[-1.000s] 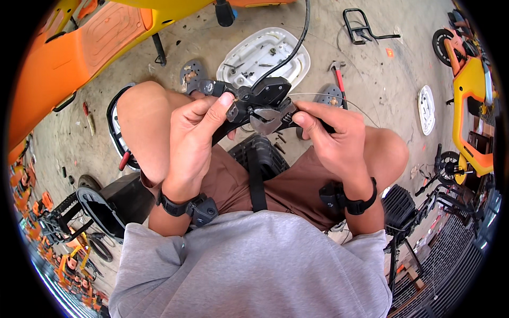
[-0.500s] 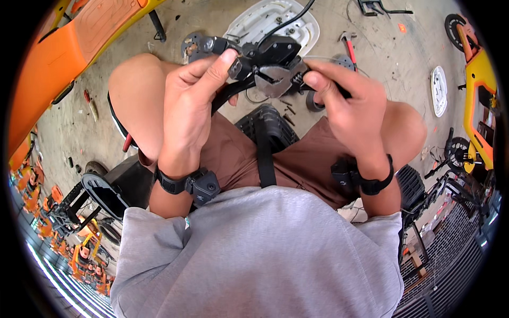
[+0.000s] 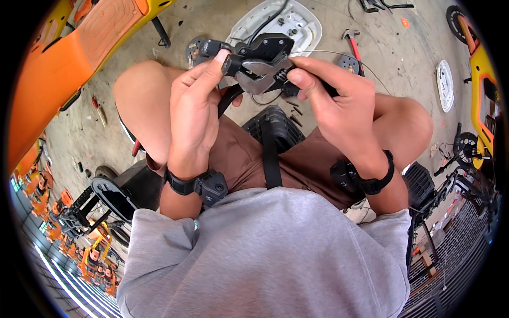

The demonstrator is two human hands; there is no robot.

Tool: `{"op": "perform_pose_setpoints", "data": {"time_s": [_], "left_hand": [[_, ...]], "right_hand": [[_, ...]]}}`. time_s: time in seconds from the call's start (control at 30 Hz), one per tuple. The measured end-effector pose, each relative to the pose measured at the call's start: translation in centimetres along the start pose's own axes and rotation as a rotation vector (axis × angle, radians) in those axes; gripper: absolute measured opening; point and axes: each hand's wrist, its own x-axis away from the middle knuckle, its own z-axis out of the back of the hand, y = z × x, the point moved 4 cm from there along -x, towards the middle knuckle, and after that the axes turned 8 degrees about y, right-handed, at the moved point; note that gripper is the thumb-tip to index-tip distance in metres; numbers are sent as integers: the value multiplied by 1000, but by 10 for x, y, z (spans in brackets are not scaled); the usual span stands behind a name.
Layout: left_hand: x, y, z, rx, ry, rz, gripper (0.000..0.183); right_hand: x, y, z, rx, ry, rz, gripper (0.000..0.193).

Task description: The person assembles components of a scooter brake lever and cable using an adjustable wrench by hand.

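Observation:
Above my lap, my left hand (image 3: pixel 197 100) grips a black brake lever assembly (image 3: pixel 270 46) with a cable rising from it. The thumb presses near its left end, and a curved black lever (image 3: pixel 229 102) hangs below. My right hand (image 3: pixel 339 98) is closed on the adjustable wrench (image 3: pixel 257 78), thumb and index finger at its adjusting screw. The wrench's jaws point left, toward a short black cylindrical piece (image 3: pixel 232 65) of the assembly. Whether the jaws touch that piece, I cannot tell.
On the floor ahead lie a white plastic shell (image 3: pixel 313 37) with small hardware, a red-handled hammer (image 3: pixel 354 49) and several bolts (image 3: pixel 295 114). A screwdriver (image 3: pixel 98 111) lies left, another white shell (image 3: pixel 445 86) right. Orange bodywork (image 3: pixel 74 63) stands at far left. A black crate-like object (image 3: pixel 273 124) sits between my legs.
The wrench in my right hand has moved left, bringing its jaws closer to the black cylindrical piece. My left hand keeps its hold on the assembly. The whole view has shifted slightly.

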Motion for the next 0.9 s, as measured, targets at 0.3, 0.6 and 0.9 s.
{"op": "perform_pose_setpoints", "data": {"time_s": [0.3,0.6,0.9], "left_hand": [[-2,5,2,-60,19,12,27],[-3,4,9,-57,19,41,25],[-4,6,13,-93,20,23,25]], "right_hand": [[-8,0,8,144,-145,127,20],[-7,11,4,167,-292,-217,20],[-7,12,0,251,-265,16,15]]}}
